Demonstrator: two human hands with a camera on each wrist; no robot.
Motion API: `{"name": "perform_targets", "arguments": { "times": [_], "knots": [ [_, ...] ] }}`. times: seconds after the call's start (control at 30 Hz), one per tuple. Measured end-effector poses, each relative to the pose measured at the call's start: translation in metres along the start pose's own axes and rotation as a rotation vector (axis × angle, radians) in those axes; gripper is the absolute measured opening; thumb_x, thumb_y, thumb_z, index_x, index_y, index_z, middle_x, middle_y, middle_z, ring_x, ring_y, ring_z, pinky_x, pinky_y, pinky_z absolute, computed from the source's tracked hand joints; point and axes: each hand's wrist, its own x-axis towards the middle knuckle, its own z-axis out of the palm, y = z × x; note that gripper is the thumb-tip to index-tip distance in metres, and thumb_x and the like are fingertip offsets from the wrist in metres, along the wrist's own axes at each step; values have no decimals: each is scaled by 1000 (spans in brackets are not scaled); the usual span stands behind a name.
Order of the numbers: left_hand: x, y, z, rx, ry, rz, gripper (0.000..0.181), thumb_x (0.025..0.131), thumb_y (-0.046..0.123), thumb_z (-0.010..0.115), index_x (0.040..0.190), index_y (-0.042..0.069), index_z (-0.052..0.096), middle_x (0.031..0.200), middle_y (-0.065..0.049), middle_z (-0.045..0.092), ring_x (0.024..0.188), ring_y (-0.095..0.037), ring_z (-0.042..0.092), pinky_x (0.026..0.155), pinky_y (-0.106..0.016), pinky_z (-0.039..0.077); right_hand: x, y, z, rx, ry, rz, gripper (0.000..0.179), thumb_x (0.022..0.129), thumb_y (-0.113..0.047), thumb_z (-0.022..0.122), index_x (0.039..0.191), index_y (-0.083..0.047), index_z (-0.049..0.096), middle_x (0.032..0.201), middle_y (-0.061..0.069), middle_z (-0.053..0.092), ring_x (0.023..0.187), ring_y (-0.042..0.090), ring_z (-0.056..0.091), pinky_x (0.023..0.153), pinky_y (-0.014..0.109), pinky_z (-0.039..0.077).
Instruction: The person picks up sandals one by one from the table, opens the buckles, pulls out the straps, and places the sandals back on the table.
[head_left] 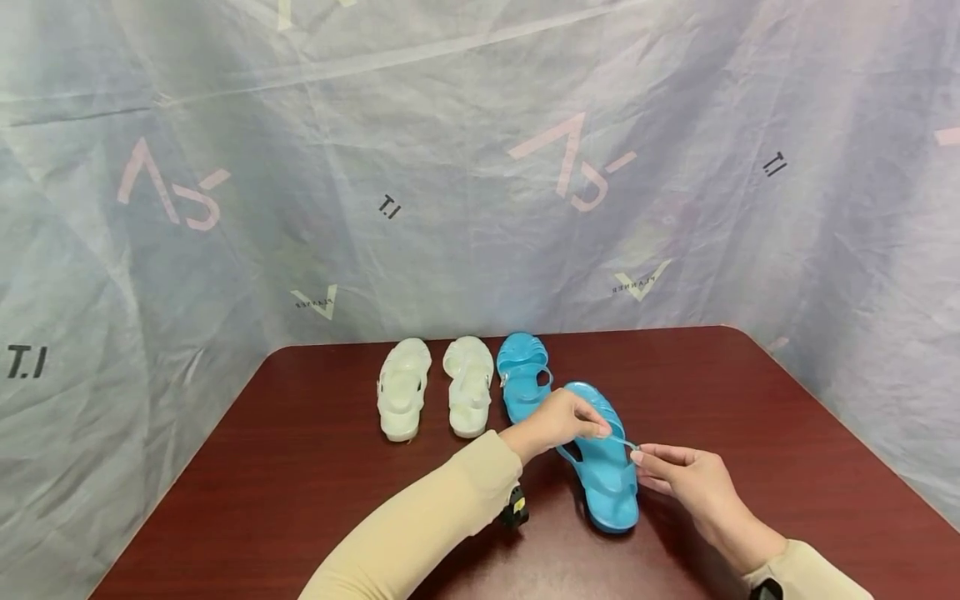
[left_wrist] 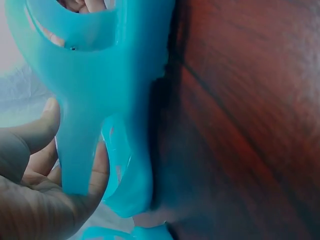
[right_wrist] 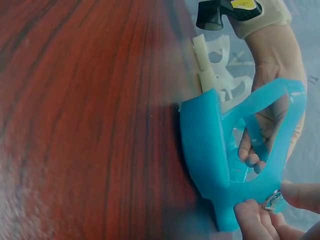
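Observation:
A blue jelly sandal lies sole down on the table, its toe pointing away from me. My left hand reaches over it and pinches its strap between thumb and fingers. On the sandal's right side, my right hand pinches the strap near a small metal buckle. The right fingertips partly cover the buckle. Just behind and to the left is the matching blue sandal, partly hidden by my left hand.
Two white sandals stand side by side left of the blue pair, toes toward the back edge. The dark red wooden table meets a grey printed cloth behind. A black wrist camera hangs under my left sleeve.

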Motion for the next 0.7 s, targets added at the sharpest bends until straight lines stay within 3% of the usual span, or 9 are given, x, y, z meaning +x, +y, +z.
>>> {"name": "perform_targets", "arguments": {
  "times": [0.3,0.53,0.7],
  "knots": [
    [0,3,-6,34,-20,2,13,87,19,72,92,9,79,89,-1,75,79,-6,63,71,-22,54,0,-1,1,2,17,8,56,88,-22,73,126,15,55,99,8,73,76,13,72,76,32,59],
    [2,0,-15,18,19,10,14,88,18,72,94,8,79,89,-3,74,75,-7,63,71,-23,55,0,0,0,7,12,14,56,89,-24,72,126,15,55,100,9,73,78,13,72,76,32,59],
    [2,-4,-25,-21,96,-20,14,88,17,71,95,7,78,89,-4,73,74,-9,61,68,-23,53,-3,1,-1,18,25,24,54,90,-21,70,127,15,53,96,4,73,79,12,72,77,32,59]
  ]
}}
